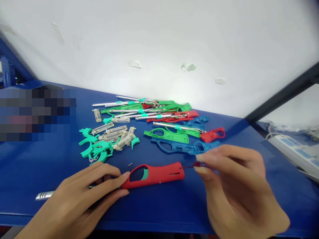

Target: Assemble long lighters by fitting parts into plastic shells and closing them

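Observation:
A red gas lighter [159,173] with a green trigger [145,174] lies across the table's front, its metal tube [45,195] sticking out to the left. My left hand [92,192] is closed around the lighter's neck, hiding part of the tube. At the lighter's rear end, my right hand [224,179] pinches what looks like a small screwdriver [199,164] with a dark purple handle. Its thin shaft reaches the lighter's end near a slot; whether the tip is inside I cannot tell. A tiny metal pin [130,164] lies just behind the lighter.
Behind my hands lie green trigger pieces [87,151], clear fuel tanks [124,141], metal tubes with wires [127,112], and green [174,135], blue [171,146] and red casing halves [213,134]. A white power strip [289,149] is at the right. A white wall [159,39] bounds the table.

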Action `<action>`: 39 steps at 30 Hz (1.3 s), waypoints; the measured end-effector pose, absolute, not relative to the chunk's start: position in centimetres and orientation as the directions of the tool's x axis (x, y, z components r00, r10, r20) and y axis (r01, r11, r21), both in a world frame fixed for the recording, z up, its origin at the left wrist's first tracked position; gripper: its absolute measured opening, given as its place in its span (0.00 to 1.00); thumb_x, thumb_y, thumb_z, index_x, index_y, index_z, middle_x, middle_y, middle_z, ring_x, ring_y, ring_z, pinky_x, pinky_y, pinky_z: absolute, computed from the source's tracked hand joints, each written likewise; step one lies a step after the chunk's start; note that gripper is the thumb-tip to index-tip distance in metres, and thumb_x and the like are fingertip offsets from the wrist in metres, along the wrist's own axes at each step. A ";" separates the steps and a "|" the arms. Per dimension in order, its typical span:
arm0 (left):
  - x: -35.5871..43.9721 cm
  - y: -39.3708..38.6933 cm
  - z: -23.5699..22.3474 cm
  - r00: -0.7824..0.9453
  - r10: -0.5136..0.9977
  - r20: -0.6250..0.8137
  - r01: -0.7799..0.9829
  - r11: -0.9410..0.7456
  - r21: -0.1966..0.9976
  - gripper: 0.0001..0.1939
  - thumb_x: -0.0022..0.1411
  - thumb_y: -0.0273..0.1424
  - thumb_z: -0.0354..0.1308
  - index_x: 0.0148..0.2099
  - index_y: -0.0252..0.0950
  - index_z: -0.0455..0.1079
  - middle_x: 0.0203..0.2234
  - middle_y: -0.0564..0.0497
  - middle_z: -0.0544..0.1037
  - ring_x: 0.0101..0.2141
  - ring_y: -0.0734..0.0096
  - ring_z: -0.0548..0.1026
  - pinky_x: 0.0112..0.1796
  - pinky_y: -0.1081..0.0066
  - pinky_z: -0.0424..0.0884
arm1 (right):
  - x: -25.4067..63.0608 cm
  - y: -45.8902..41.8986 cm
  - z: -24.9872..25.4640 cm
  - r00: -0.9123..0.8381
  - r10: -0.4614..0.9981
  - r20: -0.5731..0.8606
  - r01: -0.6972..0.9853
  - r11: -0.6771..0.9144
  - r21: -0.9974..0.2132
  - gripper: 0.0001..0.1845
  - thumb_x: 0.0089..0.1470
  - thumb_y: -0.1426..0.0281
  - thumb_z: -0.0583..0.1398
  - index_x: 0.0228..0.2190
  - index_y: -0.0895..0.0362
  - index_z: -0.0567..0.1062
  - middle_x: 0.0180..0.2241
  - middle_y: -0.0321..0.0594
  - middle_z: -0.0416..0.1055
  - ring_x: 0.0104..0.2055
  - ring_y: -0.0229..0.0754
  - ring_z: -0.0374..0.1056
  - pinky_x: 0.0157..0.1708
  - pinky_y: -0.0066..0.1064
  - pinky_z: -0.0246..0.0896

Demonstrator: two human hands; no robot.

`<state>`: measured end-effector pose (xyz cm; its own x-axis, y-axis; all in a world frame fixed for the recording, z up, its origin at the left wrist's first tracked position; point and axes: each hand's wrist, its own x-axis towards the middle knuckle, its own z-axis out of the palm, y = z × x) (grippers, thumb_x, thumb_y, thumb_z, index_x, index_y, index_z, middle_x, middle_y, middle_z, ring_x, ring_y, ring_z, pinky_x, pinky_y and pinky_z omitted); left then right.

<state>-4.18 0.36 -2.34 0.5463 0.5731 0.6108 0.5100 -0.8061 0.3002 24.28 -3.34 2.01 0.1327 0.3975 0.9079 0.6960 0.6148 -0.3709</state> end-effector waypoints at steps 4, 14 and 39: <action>-4.2 0.3 -2.5 0.524 0.584 0.619 0.526 -0.794 0.304 0.09 0.83 0.39 0.60 0.56 0.48 0.81 0.45 0.56 0.85 0.39 0.74 0.85 0.44 0.76 0.80 | 24.2 -3.3 1.9 0.158 0.427 0.891 0.660 0.626 -0.416 0.27 0.65 0.86 0.62 0.58 0.50 0.85 0.48 0.39 0.85 0.49 0.46 0.83 0.44 0.39 0.83; -4.0 0.6 -2.2 0.550 0.552 0.627 0.509 -0.817 0.272 0.08 0.84 0.38 0.58 0.54 0.45 0.79 0.44 0.55 0.84 0.39 0.74 0.84 0.42 0.78 0.79 | 24.3 -3.4 2.0 0.178 0.454 0.873 0.645 0.617 -0.451 0.25 0.66 0.85 0.64 0.55 0.50 0.86 0.48 0.38 0.85 0.49 0.45 0.82 0.43 0.37 0.81; -4.7 0.4 -2.0 0.641 0.524 0.561 0.553 -0.822 0.136 0.12 0.84 0.30 0.53 0.58 0.45 0.78 0.46 0.55 0.84 0.43 0.75 0.85 0.55 0.83 0.78 | 23.8 -3.9 2.6 0.214 0.428 0.878 0.669 0.590 -0.451 0.14 0.64 0.83 0.69 0.39 0.51 0.87 0.40 0.28 0.85 0.38 0.35 0.83 0.37 0.26 0.79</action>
<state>-4.70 0.39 -1.97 0.6406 0.5244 0.5609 0.5534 -0.8217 0.1362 23.80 -3.86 2.59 0.2142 0.4283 0.8779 0.6694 0.5902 -0.4512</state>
